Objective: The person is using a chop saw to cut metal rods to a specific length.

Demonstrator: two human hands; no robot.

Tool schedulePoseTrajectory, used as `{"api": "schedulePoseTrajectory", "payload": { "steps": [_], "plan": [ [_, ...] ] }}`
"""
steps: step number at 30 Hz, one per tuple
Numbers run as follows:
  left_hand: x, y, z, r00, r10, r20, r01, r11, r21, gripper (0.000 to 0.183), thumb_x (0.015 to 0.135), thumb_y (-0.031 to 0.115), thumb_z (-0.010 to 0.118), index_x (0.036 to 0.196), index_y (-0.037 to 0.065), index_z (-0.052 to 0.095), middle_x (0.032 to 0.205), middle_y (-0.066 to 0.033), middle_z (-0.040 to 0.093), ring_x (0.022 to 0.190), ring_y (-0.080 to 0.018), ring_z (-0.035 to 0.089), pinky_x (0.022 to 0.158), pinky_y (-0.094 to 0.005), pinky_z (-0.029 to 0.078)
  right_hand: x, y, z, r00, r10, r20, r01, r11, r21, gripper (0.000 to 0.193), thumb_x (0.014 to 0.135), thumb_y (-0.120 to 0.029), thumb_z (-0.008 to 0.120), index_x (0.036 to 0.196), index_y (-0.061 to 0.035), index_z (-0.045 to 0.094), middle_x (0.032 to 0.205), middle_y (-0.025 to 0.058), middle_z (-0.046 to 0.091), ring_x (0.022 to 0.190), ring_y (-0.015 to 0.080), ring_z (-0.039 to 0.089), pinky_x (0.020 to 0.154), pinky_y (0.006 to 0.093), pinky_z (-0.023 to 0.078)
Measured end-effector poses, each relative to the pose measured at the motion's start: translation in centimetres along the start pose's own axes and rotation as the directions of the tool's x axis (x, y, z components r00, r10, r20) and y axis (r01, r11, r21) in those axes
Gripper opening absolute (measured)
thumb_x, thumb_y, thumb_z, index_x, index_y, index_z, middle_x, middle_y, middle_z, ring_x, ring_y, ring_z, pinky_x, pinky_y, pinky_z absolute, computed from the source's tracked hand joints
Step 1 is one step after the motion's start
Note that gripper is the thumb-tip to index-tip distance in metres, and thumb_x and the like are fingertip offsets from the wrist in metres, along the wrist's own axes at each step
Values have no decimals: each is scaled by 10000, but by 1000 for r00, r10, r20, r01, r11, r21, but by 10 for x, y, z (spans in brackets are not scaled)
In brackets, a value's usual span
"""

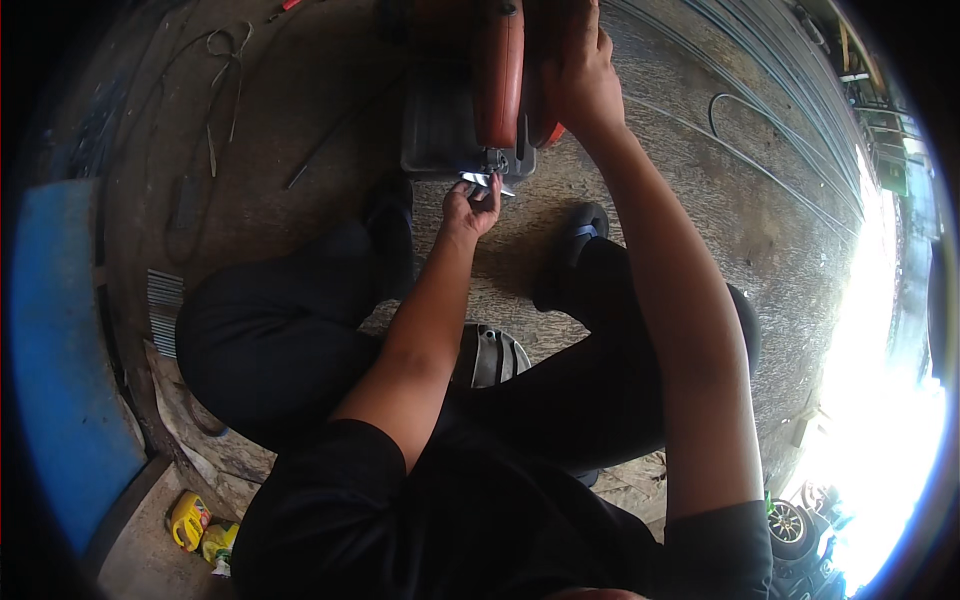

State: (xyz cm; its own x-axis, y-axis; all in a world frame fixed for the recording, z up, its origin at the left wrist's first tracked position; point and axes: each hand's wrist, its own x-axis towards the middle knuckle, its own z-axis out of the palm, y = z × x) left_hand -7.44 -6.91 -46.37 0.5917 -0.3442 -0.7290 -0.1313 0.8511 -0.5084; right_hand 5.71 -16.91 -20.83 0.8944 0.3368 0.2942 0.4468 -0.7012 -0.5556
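Observation:
At the top centre stands an orange cut-off saw (497, 85) on a dark grey base (425, 150). My left hand (471, 209) is closed in a pinch on a small shiny metal piece (474, 178) at the base's near edge, just below the saw's orange part. The metal piece is too small and bright for its exact kind to show. My right hand (583, 85) lies higher up against the saw's right side, gripping it, with its fingers partly dark and reaching to the picture's top edge.
Long thin metal rods (745, 65) lie at the upper right. My feet in dark sandals (585, 228) flank the saw's near side. A looped cord (228, 60) lies at the upper left, a blue panel (70, 360) at the left, and a yellow package (189, 521) at the lower left.

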Motion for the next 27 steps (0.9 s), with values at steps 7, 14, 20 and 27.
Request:
{"api": "schedulePoseTrajectory", "payload": {
  "steps": [7, 14, 20, 27],
  "plan": [
    [2, -4, -8, 990, -25, 138, 13, 996, 89, 135, 944, 88, 454, 1028, 10, 526, 1030, -163, 608, 999, -275, 619, 861, -419, 534, 1, -3, 0, 1000, 3, -4, -3, 1000, 5, 854, 832, -212, 542, 1460, -73, -20, 1337, 339, 328, 1178, 508, 406, 957, 521, 407],
    [12, -18, -9, 933, 342, 114, -328, 675, 661, 77, 913, 68, 518, 973, 44, 560, 907, -81, 604, 803, -192, 617, 741, -355, 541, 2, 2, 6, 1000, 6, -27, -6, 1000, -5, 855, 832, -220, 539, 1462, -81, -23, 1326, 331, 345, 1159, 516, 420, 943, 521, 419],
    [16, -43, -5, 803, 591, 80, -402, 437, 805, 101, 867, 41, 603, 956, 34, 556, 844, -52, 603, 737, -162, 614, 594, -273, 519, 7, -13, -10, 985, 154, 73, -154, 988, -5, 894, 805, -233, 581, 1467, -143, -13, 1298, 332, 391, 1090, 516, 484, 879, 525, 453],
    [-1, -8, -20, 872, 392, 292, -468, 496, 731, 82, 898, 118, 570, 967, 77, 557, 850, -26, 611, 772, -175, 613, 763, -342, 487, 70, 22, -40, 959, 277, 59, -266, 805, 531, 644, 854, -204, 534, 1414, -50, 255, 1178, 320, 533, 1096, 487, 507, 895, 467, 442]
  ]
}}
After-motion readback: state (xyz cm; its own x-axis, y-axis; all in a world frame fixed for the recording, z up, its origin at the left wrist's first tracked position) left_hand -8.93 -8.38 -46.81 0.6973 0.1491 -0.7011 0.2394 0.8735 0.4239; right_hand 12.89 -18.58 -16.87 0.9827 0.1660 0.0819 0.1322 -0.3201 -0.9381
